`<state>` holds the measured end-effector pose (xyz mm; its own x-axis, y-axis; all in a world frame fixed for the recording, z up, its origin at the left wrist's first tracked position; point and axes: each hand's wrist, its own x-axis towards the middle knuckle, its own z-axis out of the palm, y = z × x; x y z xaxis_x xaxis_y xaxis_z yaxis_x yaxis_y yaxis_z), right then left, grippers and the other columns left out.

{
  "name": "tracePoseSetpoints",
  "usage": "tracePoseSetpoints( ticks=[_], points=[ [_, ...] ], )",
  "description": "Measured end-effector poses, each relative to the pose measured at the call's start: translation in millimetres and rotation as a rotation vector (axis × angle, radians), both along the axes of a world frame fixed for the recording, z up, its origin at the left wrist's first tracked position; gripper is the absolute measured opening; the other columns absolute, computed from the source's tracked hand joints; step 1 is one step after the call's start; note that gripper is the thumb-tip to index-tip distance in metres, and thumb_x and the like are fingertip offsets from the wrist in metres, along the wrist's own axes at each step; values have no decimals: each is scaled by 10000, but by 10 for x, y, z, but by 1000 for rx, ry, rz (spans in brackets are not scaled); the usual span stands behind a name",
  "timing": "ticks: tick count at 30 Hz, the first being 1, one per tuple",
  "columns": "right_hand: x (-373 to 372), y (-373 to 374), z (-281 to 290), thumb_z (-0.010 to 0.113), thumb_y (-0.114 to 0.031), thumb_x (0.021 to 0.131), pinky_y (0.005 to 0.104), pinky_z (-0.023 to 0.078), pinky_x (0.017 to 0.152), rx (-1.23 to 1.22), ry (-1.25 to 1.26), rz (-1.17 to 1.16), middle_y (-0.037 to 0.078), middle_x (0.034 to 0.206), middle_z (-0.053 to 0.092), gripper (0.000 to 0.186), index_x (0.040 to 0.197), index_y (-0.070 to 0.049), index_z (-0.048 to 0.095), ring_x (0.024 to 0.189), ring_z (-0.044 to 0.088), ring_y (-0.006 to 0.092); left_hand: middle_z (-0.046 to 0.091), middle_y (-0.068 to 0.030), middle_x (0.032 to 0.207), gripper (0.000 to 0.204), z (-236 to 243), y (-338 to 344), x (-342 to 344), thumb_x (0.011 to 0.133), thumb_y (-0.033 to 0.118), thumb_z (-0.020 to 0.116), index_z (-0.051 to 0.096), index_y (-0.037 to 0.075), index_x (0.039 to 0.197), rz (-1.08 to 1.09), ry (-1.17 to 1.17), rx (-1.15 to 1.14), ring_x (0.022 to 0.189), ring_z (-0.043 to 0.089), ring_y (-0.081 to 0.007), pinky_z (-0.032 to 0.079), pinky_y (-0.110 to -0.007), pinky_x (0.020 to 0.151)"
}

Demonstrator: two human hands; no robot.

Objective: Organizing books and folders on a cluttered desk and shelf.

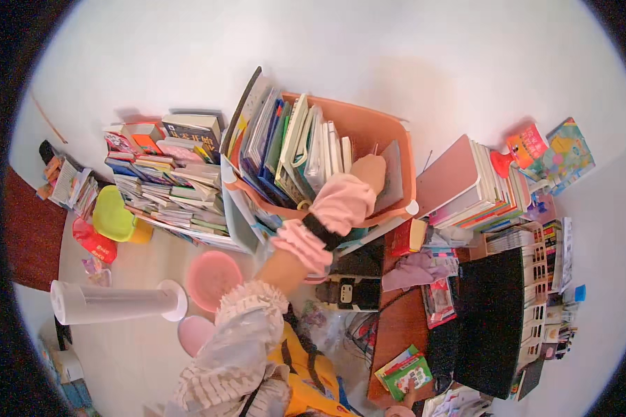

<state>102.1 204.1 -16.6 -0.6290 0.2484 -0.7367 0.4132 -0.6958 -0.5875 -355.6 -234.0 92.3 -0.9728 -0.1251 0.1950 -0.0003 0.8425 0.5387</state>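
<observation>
- Bin (372, 124): orange, books (295, 149) standing in its left part, leaning a little.
- Book pile (177, 191): just left of the bin.
- Desk (396, 340): reddish brown, at the lower right.
- Green book (402, 377): on the desk, overlapping another book.
- Left hand (371, 172): reaching into the bin, right of the books; cannot tell whether it grips anything.
- Right hand (411, 392): fingers on the green book's cover; its grip cannot be told.
</observation>
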Motion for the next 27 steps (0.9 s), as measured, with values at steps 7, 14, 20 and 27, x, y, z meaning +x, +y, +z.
tracePoseSetpoints(
  ticks=[7,14,20,27],
  points=[
    [-77,-123,-42,593,-285,846,349,526,730,-5,-6,30,87,1004,611,385,1140,-56,496,847,614,224,478,-353,1092,706,830,-40,484,699,483,615,523,-141,1016,61,-194,153,892,589,-425,499,-421,770],
    [31,-57,-20,596,-275,844,349,528,726,25,-15,6,89,1005,611,383,1139,-52,496,843,616,225,370,-364,1221,648,854,-119,453,662,135,596,405,-6,1265,42,1,-162,966,520,-439,457,-461,828],
    [-48,-55,36,598,-266,843,348,530,723,32,-32,3,91,1006,611,381,1139,-49,496,840,617,225,261,-342,1311,790,527,-341,370,701,79,582,178,25,1378,92,142,-304,1057,451,-455,459,-464,841],
    [-16,-98,35,600,-256,841,348,532,720,8,-46,-17,93,1008,611,378,1138,-46,496,837,619,226,552,-242,1031,575,804,-498,523,692,94,634,419,-56,1204,117,20,-177,857,593,-376,507,-432,700]
  ],
)
